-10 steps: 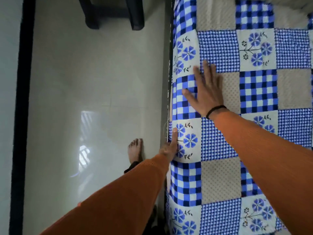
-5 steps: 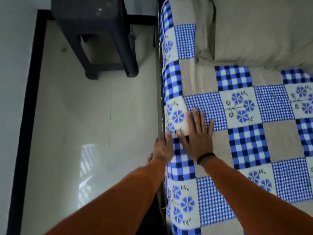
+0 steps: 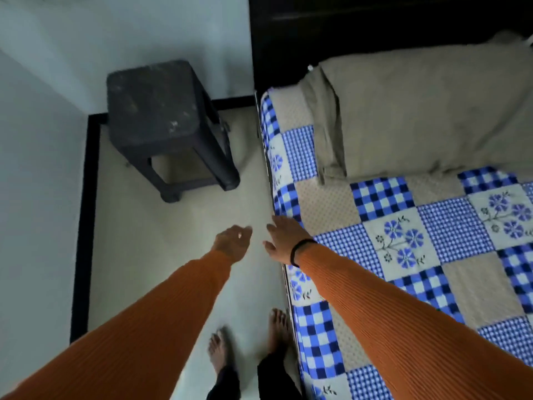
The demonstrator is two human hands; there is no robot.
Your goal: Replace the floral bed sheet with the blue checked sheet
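Note:
The blue checked sheet (image 3: 409,243), a patchwork of blue checks, beige squares and blue flowers, lies spread over the bed on the right. My right hand (image 3: 284,238) rests flat with straight fingers on the sheet's left edge. My left hand (image 3: 233,241) hangs over the floor just left of the bed, fingers loosely curled, holding nothing. No floral sheet is in view.
A beige pillow (image 3: 427,111) lies at the head of the bed against a dark headboard (image 3: 360,27). A dark stool (image 3: 164,122) stands on the pale floor (image 3: 161,255) near the wall corner. My bare feet (image 3: 248,339) stand beside the bed.
The view has moved toward the head of the bed. My right hand slid from the top of the sheet to its left edge. My left hand came off the sheet's side.

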